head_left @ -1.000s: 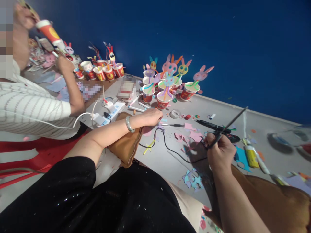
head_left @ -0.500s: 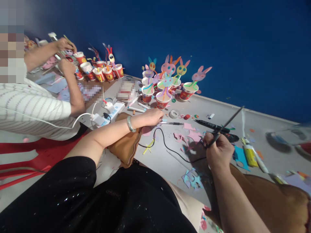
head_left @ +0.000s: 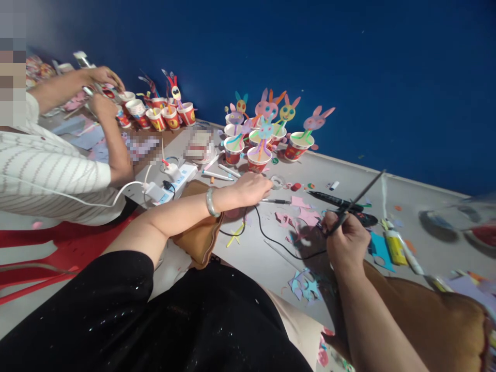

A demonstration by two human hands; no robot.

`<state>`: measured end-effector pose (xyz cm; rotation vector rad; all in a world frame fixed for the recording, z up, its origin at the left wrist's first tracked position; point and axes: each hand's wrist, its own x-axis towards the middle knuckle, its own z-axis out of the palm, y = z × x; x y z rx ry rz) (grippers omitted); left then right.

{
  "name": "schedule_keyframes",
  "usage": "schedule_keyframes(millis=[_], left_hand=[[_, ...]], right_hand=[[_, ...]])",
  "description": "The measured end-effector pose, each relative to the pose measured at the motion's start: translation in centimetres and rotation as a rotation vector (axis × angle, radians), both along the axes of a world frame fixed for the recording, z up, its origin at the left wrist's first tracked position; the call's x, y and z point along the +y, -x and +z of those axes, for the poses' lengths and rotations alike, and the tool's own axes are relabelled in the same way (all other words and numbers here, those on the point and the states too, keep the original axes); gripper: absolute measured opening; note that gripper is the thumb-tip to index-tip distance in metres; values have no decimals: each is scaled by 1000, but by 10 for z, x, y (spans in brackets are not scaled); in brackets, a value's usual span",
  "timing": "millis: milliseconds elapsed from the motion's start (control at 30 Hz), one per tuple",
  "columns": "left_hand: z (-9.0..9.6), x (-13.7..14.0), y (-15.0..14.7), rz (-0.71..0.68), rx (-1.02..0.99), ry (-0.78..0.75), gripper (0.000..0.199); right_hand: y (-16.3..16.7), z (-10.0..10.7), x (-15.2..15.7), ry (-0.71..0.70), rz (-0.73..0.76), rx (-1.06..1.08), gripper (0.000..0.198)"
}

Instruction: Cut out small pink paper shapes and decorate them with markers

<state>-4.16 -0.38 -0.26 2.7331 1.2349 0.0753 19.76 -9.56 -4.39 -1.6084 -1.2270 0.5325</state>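
Note:
My right hand (head_left: 349, 237) grips a pair of dark scissors (head_left: 366, 190), their blades pointing up and away to the right. Over the table my left hand (head_left: 251, 189), a bangle on its wrist, has its fingers bent down and together. Whether anything is in them is hidden. Right by its fingertips lies a clear tape roll (head_left: 277, 182), and just below is a black pen (head_left: 276, 201). Pink paper scraps (head_left: 300, 219) are spread between my hands. Behind the scissors rests a black marker (head_left: 335, 200). A thin black cord (head_left: 267, 240) runs across the table.
Paper cups (head_left: 259, 159) with rabbit-face figures stand by the blue wall. A power strip (head_left: 178, 183) is at the left, near a co-worker's hand (head_left: 103, 106). Blue paper scraps (head_left: 306, 285) lie at the near edge. A yellow tube (head_left: 396, 248) sits at right.
My left hand has shifted right, toward the tape roll. My right hand still holds the scissors in nearly the same pose. The co-worker's upper hand has lowered over a cup.

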Motion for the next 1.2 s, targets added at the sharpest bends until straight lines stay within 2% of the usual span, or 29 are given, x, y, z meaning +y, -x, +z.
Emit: schedule_keyframes(millis=[133,233,367,433,533,667,800,933,1033,1133,1200], left_hand=[[-2,-9,-25,-142,-26,162,19],[-7,-12,-46,-225,-72,257,24],[-19,-9,-78,-182,-83,208,20],[-26,-6,-94,-141,-38,186,27],[-34,-2,-111,-133,33,243,22],[-35,2,-111,-157,68,302,23],[-30,-1,-93,-185,28,281,20],[-25,0,-79,-200,-44,243,26],[-27,4,-86,-234,-91,179,30],[-32,7,-103,-280,-42,132,29],[-33,9,-113,-311,-16,175,29]], right_hand=[[0,0,1,-15,-13,-5,32],[-2,-2,2,-29,-25,11,31],[-4,-5,3,-42,-33,5,30],[-5,-6,3,-43,-34,-3,31],[-7,-6,3,-45,-42,-15,31],[-7,-5,2,-57,-45,-21,29],[-7,-5,1,-73,-41,-21,29],[-8,-7,1,-78,-54,-17,32],[-9,-9,2,-77,-50,-32,33],[-9,-8,2,-76,-48,-41,33],[-8,-7,3,-75,-58,-28,33]])
